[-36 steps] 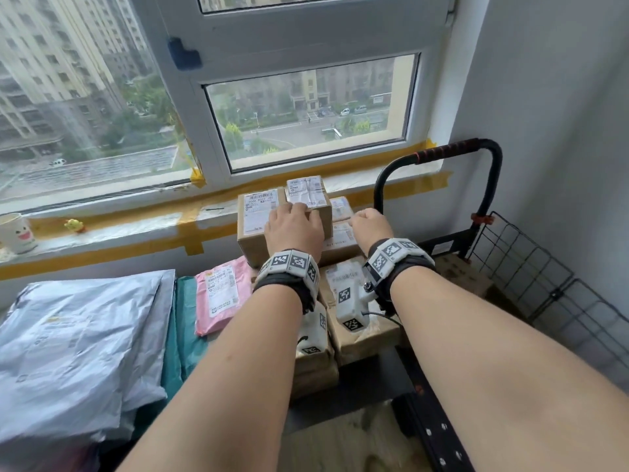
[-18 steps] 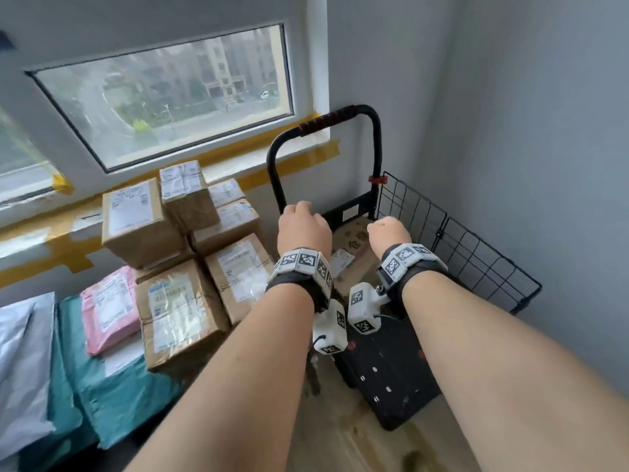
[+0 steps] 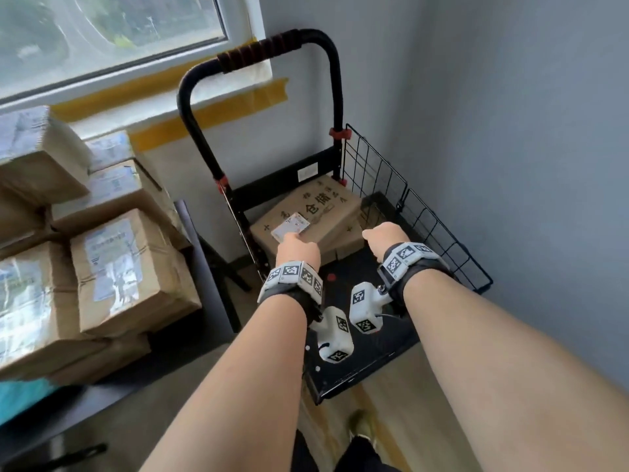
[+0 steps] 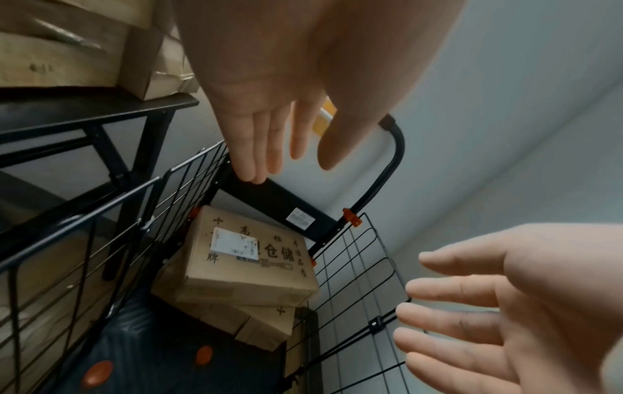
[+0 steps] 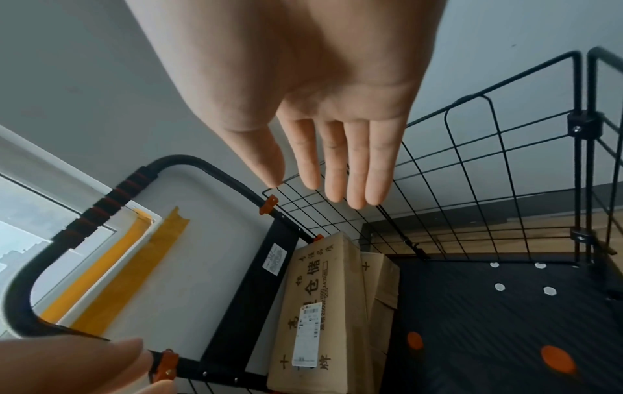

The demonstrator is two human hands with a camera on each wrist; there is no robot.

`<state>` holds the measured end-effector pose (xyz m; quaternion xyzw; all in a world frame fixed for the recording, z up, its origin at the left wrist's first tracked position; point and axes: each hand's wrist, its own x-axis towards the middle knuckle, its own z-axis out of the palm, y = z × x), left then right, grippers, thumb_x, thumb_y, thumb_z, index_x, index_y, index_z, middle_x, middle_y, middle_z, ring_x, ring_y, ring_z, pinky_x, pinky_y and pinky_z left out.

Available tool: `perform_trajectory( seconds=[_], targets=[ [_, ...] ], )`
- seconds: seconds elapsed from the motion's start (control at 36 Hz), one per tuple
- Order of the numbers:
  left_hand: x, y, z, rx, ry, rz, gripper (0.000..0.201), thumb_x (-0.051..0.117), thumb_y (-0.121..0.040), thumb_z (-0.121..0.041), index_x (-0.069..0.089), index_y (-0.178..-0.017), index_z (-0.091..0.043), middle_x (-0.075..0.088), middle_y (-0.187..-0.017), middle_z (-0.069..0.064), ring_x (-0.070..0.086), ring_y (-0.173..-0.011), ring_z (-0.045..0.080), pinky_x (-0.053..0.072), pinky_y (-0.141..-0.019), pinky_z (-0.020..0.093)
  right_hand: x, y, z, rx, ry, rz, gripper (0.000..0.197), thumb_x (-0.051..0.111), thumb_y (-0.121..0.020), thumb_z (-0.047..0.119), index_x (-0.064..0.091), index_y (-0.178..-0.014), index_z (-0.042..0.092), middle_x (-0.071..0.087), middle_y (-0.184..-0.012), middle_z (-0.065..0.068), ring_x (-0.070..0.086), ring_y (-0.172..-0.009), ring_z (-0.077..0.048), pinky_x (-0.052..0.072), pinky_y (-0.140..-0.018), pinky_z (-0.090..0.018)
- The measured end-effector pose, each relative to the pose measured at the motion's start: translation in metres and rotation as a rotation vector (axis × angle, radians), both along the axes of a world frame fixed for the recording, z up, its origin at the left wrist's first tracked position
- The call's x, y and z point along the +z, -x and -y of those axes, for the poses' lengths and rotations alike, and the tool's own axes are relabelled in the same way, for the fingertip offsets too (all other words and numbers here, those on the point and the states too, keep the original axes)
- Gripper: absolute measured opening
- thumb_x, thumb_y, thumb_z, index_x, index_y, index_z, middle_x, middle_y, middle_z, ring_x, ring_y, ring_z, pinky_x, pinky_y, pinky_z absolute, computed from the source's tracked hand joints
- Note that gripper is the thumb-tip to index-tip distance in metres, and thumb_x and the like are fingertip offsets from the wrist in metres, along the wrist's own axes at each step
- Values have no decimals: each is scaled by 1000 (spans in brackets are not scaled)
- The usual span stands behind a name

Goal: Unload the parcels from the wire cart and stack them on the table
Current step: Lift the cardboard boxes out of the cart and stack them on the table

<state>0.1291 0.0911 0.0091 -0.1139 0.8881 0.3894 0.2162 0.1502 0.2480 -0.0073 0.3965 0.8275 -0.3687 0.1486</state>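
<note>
The wire cart [image 3: 408, 206] stands in the corner with two brown cardboard parcels stacked at its handle end. The top parcel [image 3: 320, 206] carries black printed characters and a white label and lies askew on the lower parcel [image 3: 347, 241]. My left hand [image 3: 297, 248] hovers just above the top parcel's near left corner, fingers straight and holding nothing. My right hand [image 3: 384, 235] is level with it near the parcels' right side, also empty. The wrist views show both palms spread above the top parcel [image 4: 249, 266] [image 5: 320, 306], left hand [image 4: 279, 149] and right hand [image 5: 330, 160] clear of it.
Several taped brown parcels [image 3: 119, 267] are stacked on the dark table [image 3: 204, 267] at the left. The cart's black handle [image 3: 258, 52] rises behind the parcels, and its wire side runs close along the grey wall. The black cart deck [image 3: 384, 352] lies under my wrists.
The view swung right from the table stack to the cart. Both hands left the stacked parcels and moved right and down, over the parcels in the cart.
</note>
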Motion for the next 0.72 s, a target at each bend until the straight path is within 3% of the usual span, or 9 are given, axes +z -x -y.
perform_trajectory(
  seconds=[0.14, 0.28, 0.39, 0.47, 0.58, 0.64, 0.69, 0.72],
  targets=[
    [-30, 22, -10, -13, 41, 69, 46, 46, -93, -16, 44, -139, -16, 54, -133, 7, 55, -115, 25, 39, -81, 26, -22, 23, -4, 32, 56, 17, 16, 50, -93, 29, 51, -93, 12, 55, -94, -9, 57, -86, -28, 47, -76, -35],
    [-59, 53, -14, 13, 20, 139, 43, 45, -92, -15, 49, -135, -13, 58, -128, 8, 57, -111, 25, 41, -80, 27, -47, 51, -3, -73, 139, 68, 22, 54, -90, 31, 52, -99, 10, 62, -96, -11, 64, -92, -30, 53, -88, -43],
    [-81, 83, -9, 88, -18, 226, 43, 48, -93, -15, 48, -136, -13, 58, -129, 8, 56, -112, 24, 39, -81, 25, -65, 81, -4, -102, 198, 90, 30, 56, -88, 34, 55, -101, 7, 63, -90, -11, 65, -89, -29, 54, -89, -45],
    [-99, 107, -4, 99, -24, 255, 41, 48, -93, -13, 51, -135, -12, 59, -127, 8, 57, -111, 25, 37, -78, 24, -85, 108, -9, -116, 244, 98, 28, 57, -85, 34, 55, -91, 6, 59, -82, -10, 63, -85, -29, 53, -91, -44],
    [-122, 128, -8, 141, -29, 223, 42, 48, -94, -13, 50, -136, -14, 57, -130, 7, 56, -113, 23, 37, -78, 23, -105, 129, -13, -80, 244, 132, 27, 54, -88, 32, 55, -94, 5, 56, -84, -9, 61, -84, -26, 52, -86, -38],
    [-135, 133, -12, 161, -34, 194, 41, 46, -94, -13, 51, -135, -17, 57, -130, 3, 57, -103, 19, 38, -76, 22, -116, 136, -16, -27, 209, 145, 24, 54, -92, 35, 53, -94, 11, 54, -91, -8, 53, -83, -22, 49, -80, -36],
    [-150, 135, -17, 177, -22, 182, 41, 43, -93, -12, 51, -133, -20, 59, -127, 0, 55, -91, 16, 38, -71, 22, -130, 141, -18, -15, 211, 168, 29, 55, -92, 37, 56, -103, 11, 52, -96, -7, 51, -84, -23, 46, -76, -33],
    [-158, 136, -19, 183, -17, 183, 42, 43, -93, -12, 51, -132, -21, 59, -127, 0, 56, -92, 17, 37, -71, 22, -138, 143, -20, -33, 226, 174, 37, 56, -91, 38, 57, -113, 9, 52, -98, -7, 52, -86, -25, 45, -76, -33]
  ],
)
